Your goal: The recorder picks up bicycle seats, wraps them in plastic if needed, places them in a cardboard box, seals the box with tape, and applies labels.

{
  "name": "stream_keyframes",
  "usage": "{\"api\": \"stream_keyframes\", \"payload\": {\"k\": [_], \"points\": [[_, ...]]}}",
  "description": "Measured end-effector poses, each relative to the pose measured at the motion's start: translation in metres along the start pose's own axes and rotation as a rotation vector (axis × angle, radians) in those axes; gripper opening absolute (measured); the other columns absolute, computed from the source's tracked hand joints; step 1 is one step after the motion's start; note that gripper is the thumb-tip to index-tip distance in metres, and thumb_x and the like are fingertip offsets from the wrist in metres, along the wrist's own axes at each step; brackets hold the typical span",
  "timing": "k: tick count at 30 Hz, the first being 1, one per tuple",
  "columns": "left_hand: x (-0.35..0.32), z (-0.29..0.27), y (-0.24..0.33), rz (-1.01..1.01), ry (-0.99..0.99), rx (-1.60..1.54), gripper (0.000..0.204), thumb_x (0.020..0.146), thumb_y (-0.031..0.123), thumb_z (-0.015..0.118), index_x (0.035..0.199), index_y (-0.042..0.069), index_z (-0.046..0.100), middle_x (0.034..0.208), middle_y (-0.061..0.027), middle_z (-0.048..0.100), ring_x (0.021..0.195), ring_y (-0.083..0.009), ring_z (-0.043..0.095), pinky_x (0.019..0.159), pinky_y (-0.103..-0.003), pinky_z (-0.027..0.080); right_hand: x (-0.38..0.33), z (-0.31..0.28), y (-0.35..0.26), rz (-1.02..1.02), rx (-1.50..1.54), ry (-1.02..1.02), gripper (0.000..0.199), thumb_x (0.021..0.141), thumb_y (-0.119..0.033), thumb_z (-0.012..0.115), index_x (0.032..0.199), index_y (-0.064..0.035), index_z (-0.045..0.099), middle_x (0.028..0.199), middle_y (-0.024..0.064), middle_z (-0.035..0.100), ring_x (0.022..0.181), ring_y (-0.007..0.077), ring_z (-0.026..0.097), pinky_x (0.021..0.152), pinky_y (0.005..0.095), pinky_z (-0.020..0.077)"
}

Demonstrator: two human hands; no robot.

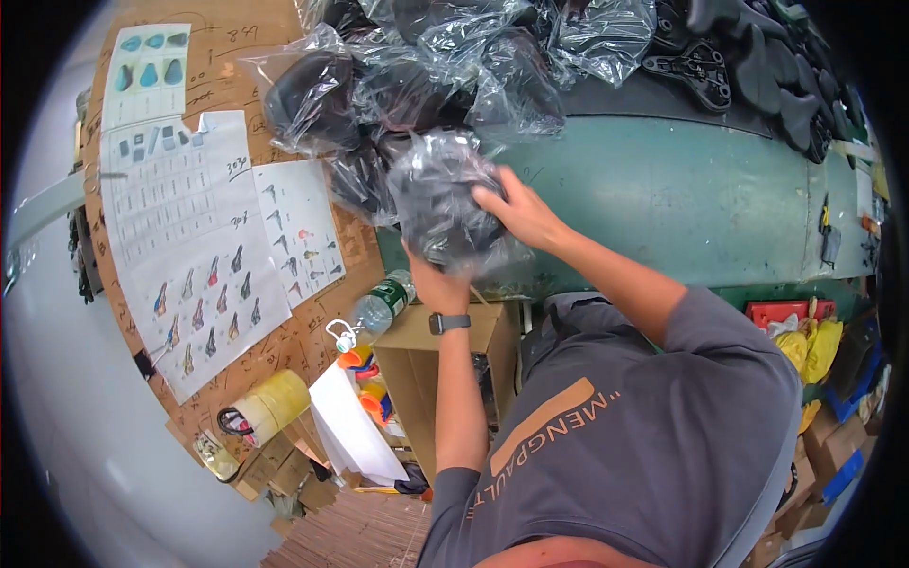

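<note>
A black bicycle saddle in a clear plastic bag (440, 204) is held up between my two hands over the table's near edge. My left hand (437, 282) grips it from below, its fingers mostly hidden behind the bag. On the right side, my right hand (516, 210) closes on the bag, thumb on top. Just beyond lies a heap of bagged black saddles (407, 90), some touching each other. Wrinkled, shiny plastic hides much of the held saddle's shape.
Bare black saddles (757, 66) are piled at the far right of the green table (682, 199). Printed sheets (189, 256) lie on the brown board at left. A plastic bottle (386, 301), an open cardboard box (417, 360) and a yellow tape roll (270, 402) sit near my left arm.
</note>
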State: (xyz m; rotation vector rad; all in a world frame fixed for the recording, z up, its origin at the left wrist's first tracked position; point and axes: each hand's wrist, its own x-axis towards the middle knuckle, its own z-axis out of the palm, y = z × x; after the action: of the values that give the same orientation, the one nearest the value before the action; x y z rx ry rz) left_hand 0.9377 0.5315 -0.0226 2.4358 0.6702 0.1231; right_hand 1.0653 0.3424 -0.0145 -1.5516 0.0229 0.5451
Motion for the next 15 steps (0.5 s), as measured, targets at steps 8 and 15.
{"api": "stream_keyframes", "payload": {"k": [8, 15], "points": [[-0.102, 0.087, -0.033, -1.049, -0.746, -1.32, 0.047, 0.096, 0.027, 0.075, 0.132, 0.002, 0.057, 0.115, -0.0171, 0.074, 0.084, -0.0241, 0.071, 0.071, -0.038, 0.06, 0.134, -0.14, 0.085, -0.34, -0.791, 0.569, 0.094, 0.082, -0.049, 0.086, 0.146, 0.008, 0.047, 0.12, 0.0268, 0.072, 0.109, 0.0455, 0.071, 0.098, 0.0511, 0.0572], [-0.167, 0.147, -0.053, -0.561, -0.391, -0.336, 0.124, 0.068, 0.041, 0.1, 0.162, 0.001, 0.029, 0.144, -0.0232, 0.062, 0.125, -0.0447, 0.063, 0.104, -0.05, 0.052, 0.202, -0.136, 0.088, 0.138, -0.81, 0.297, 0.112, 0.071, -0.057, 0.091, 0.145, 0.01, 0.041, 0.126, 0.0314, 0.071, 0.118, 0.0461, 0.07, 0.101, 0.0482, 0.0551]]}}
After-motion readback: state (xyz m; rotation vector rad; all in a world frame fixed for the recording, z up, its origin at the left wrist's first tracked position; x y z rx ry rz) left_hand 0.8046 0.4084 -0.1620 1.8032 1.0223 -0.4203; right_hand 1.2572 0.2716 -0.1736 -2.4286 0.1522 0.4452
